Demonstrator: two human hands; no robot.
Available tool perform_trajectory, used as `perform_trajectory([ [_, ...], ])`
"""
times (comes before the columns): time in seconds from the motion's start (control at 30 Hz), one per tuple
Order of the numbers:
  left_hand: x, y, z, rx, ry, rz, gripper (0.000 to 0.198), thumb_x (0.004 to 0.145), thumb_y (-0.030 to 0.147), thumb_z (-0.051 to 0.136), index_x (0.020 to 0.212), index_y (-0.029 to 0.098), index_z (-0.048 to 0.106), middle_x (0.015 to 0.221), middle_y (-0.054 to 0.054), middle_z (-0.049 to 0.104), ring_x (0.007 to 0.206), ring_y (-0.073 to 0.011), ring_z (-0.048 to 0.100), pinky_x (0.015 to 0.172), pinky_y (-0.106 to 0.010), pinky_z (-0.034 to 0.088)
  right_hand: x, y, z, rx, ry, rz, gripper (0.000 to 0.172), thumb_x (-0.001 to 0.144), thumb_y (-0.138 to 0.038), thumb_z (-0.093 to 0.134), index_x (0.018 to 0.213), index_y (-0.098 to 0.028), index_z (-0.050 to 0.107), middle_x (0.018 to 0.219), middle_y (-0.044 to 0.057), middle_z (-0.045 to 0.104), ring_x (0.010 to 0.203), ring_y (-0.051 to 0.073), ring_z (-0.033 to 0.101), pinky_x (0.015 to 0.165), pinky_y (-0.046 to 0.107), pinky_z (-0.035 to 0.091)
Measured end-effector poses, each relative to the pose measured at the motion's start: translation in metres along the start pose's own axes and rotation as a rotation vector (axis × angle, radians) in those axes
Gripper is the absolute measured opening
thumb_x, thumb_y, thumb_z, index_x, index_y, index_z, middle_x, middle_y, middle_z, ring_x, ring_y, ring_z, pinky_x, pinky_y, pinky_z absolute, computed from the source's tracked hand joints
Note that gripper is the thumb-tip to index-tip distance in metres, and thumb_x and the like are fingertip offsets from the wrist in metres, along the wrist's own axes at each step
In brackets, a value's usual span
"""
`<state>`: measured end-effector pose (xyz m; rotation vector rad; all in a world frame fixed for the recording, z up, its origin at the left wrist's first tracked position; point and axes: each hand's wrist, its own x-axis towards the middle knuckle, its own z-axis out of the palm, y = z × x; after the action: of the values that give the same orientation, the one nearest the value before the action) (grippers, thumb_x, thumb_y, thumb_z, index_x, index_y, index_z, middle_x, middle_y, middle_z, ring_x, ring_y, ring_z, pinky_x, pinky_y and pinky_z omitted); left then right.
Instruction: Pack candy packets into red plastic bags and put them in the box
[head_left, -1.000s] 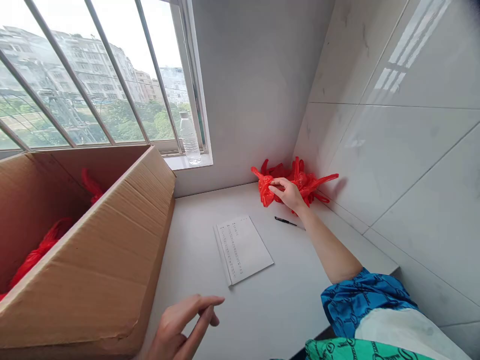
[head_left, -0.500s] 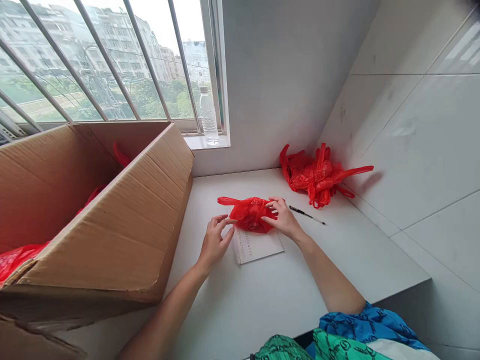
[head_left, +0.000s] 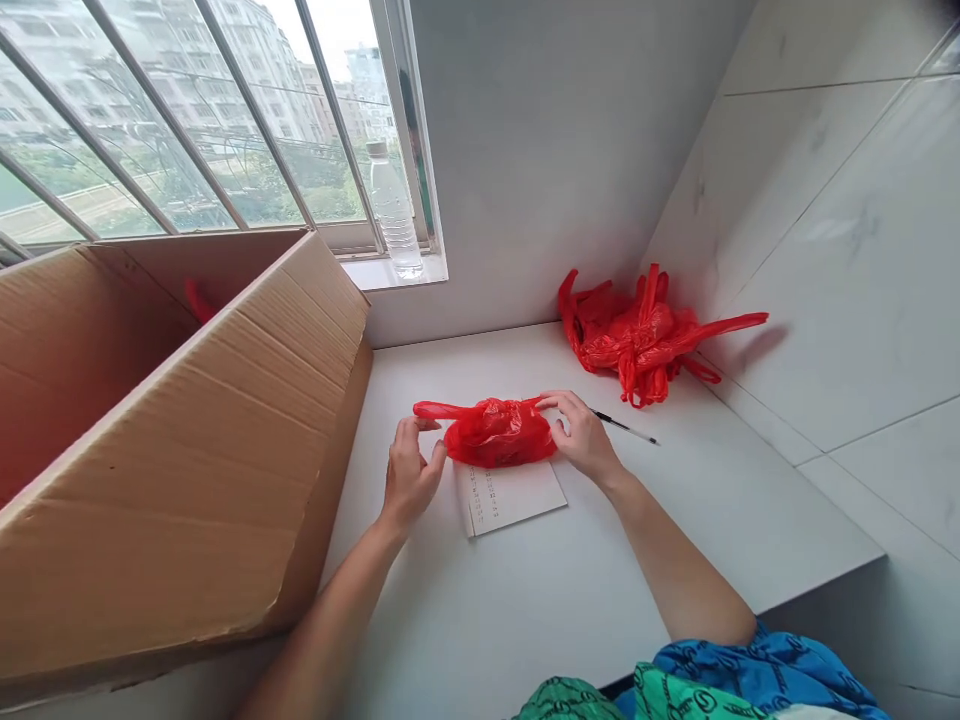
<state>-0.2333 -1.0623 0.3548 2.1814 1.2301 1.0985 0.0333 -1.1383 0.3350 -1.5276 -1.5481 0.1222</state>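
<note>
On printed sheet (head_left: 517,497): red plastic bag (head_left: 495,435), held taut.
Left hand (head_left: 411,472): pinches left handle.
Right hand (head_left: 586,442): pinches right end.

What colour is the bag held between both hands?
The plastic bag is red; clearest in the head view.

I see a white counter (head_left: 570,610) filling the lower frame. A cardboard box (head_left: 187,450) stands at left. A paper sheet (head_left: 517,495) lies at centre, with a red bag (head_left: 495,435) across its top edge. A pen (head_left: 626,428) lies just right of them, and a heap of red bags (head_left: 645,335) sits at upper right.
</note>
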Motion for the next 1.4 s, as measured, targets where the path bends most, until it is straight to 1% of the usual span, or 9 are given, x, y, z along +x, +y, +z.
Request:
perform_trajectory([
  [0.17, 0.028, 0.038, 0.014, -0.114, 0.303, 0.144, 0.025, 0.096, 0.028, 0.041, 0.120, 0.023, 0.045, 0.130, -0.010, 0.053, 0.126, -0.0224, 0.051, 0.098, -0.037, 0.047, 0.003, -0.017, 0.030, -0.090, 0.099, -0.065, 0.042, 0.097, -0.036, 0.046, 0.136, -0.021, 0.051, 0.145, 0.012, 0.049, 0.135, 0.029, 0.044, 0.114, 0.050, 0.035],
  [0.27, 0.047, 0.045, 0.029, 0.084, 0.112, 0.273, 0.037, 0.096, 0.031, 0.045, 0.132, 0.023, 0.044, 0.135, -0.011, 0.053, 0.126, -0.0248, 0.051, 0.105, -0.042, 0.040, 0.003, -0.014, 0.045, -0.159, -0.006, -0.057, 0.056, 0.097, -0.040, 0.046, 0.148, -0.017, 0.037, 0.149, 0.015, 0.046, 0.143, 0.031, 0.034, 0.119, 0.056, 0.022],
  [0.4, 0.052, 0.036, 0.034, 0.341, -0.347, 0.284, 0.037, 0.096, 0.031, 0.049, 0.132, 0.028, 0.054, 0.113, -0.006, 0.069, 0.102, -0.0241, 0.064, 0.095, -0.041, 0.041, 0.001, -0.010, 0.046, -0.149, -0.039, -0.095, 0.060, 0.088, -0.018, 0.050, 0.147, -0.021, 0.039, 0.116, 0.009, 0.067, 0.118, 0.026, 0.057, 0.119, 0.056, 0.021],
  [0.6, 0.021, 0.034, 0.006, 0.355, -0.117, 0.362, 0.026, 0.098, 0.030, 0.048, 0.116, 0.027, 0.066, 0.098, -0.003, 0.071, 0.091, -0.0212, 0.063, 0.088, -0.037, 0.041, -0.002, -0.027, 0.032, -0.156, 0.115, -0.257, 0.045, 0.083, -0.005, 0.045, 0.121, -0.025, 0.060, 0.106, 0.004, 0.067, 0.103, 0.021, 0.060, 0.120, 0.052, 0.022],
  [0.73, 0.006, 0.037, -0.014, 0.285, -0.337, 0.338, 0.027, 0.098, 0.044, 0.050, 0.113, 0.029, 0.066, 0.089, 0.001, 0.071, 0.083, -0.0180, 0.065, 0.094, -0.039, 0.042, -0.006, -0.042, 0.015, -0.182, -0.038, -0.312, 0.022, 0.083, -0.025, 0.063, 0.105, -0.024, 0.064, 0.095, 0.002, 0.069, 0.101, 0.023, 0.060, 0.120, 0.057, 0.015],
  [0.83, 0.004, 0.037, -0.015, 0.226, -0.343, 0.229, 0.032, 0.101, 0.045, 0.042, 0.117, 0.029, 0.064, 0.093, 0.001, 0.071, 0.087, -0.0176, 0.065, 0.086, -0.034, 0.049, -0.008, -0.049, 0.010, -0.167, 0.007, -0.289, 0.018, 0.088, -0.038, 0.063, 0.096, -0.023, 0.065, 0.088, 0.002, 0.069, 0.095, 0.021, 0.061, 0.117, 0.053, 0.025],
  [0.97, -0.004, 0.027, 0.013, 0.304, -0.320, 0.309, 0.039, 0.100, 0.039, 0.044, 0.134, 0.025, 0.054, 0.134, -0.008, 0.060, 0.122, -0.0244, 0.057, 0.094, -0.038, 0.051, -0.012, -0.048, 0.026, -0.215, 0.035, -0.273, 0.034, 0.098, -0.042, 0.048, 0.115, -0.018, 0.065, 0.117, 0.010, 0.067, 0.115, 0.023, 0.057, 0.111, 0.044, 0.035],
  [1.13, -0.025, -0.001, 0.051, 0.487, -0.383, 0.390, 0.058, 0.098, 0.038, 0.044, 0.149, 0.012, 0.036, 0.151, -0.017, 0.045, 0.140, -0.0301, 0.042, 0.115, -0.049, 0.036, -0.021, -0.030, 0.055, -0.374, -0.224, -0.207, 0.059, 0.102, -0.049, 0.033, 0.149, -0.014, 0.039, 0.156, 0.011, 0.040, 0.147, 0.025, 0.029, 0.122, 0.048, 0.018],
  [1.4, -0.028, -0.001, 0.048, 0.567, -0.232, 0.458, 0.077, 0.094, 0.038, 0.047, 0.157, 0.009, 0.013, 0.161, -0.019, 0.023, 0.150, -0.0314, 0.021, 0.121, -0.056, 0.017, -0.025, -0.019, 0.065, -0.399, -0.352, -0.103, 0.066, 0.102, -0.052, 0.029, 0.155, -0.013, 0.028, 0.160, 0.007, 0.030, 0.150, 0.022, 0.023, 0.124, 0.046, 0.016],
])
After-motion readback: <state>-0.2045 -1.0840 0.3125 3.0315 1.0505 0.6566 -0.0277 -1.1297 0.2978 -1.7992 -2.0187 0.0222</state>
